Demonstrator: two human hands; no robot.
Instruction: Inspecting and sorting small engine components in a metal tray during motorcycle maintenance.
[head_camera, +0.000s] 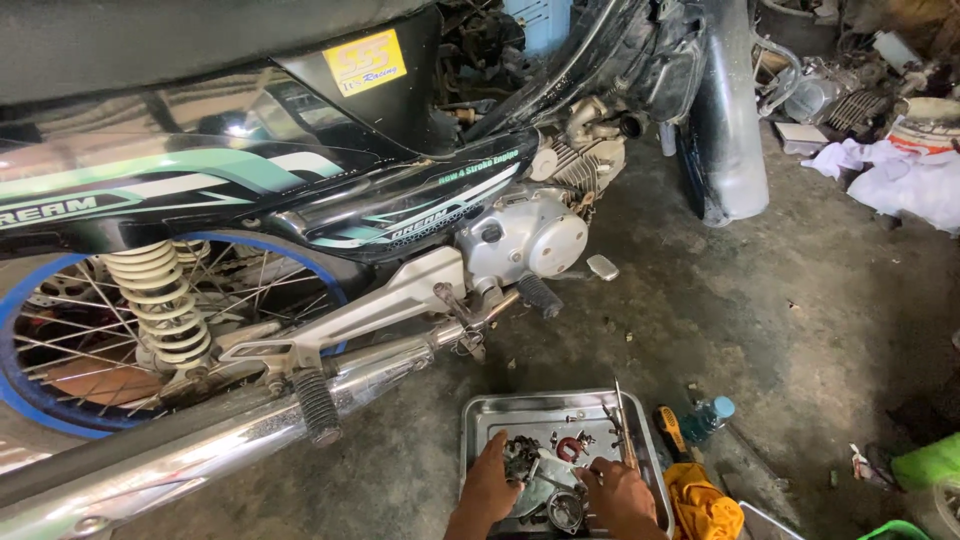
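My left hand (489, 487) reaches into a shallow metal tray (486, 411) on the concrete floor, fingertips on a dark, greasy gear-like part (521, 457). Over the tray's right half, my right hand (620, 495) has its fingers closed around small metal parts; I cannot tell exactly which. In the tray lie a red ring-shaped piece (569, 448), a round metal part (565, 511) and a long thin tool (623, 424) leaning on the rim. A black motorcycle with teal stripes (300, 190) stands just behind the tray.
A chrome exhaust pipe (250, 425) and footpeg (317, 406) run left of the tray. A yellow rag (700, 505), a yellow-handled tool (668, 428) and a small plastic bottle (706, 418) lie to its right. White cloth (900, 180) and engine parts (830, 95) sit at the far right.
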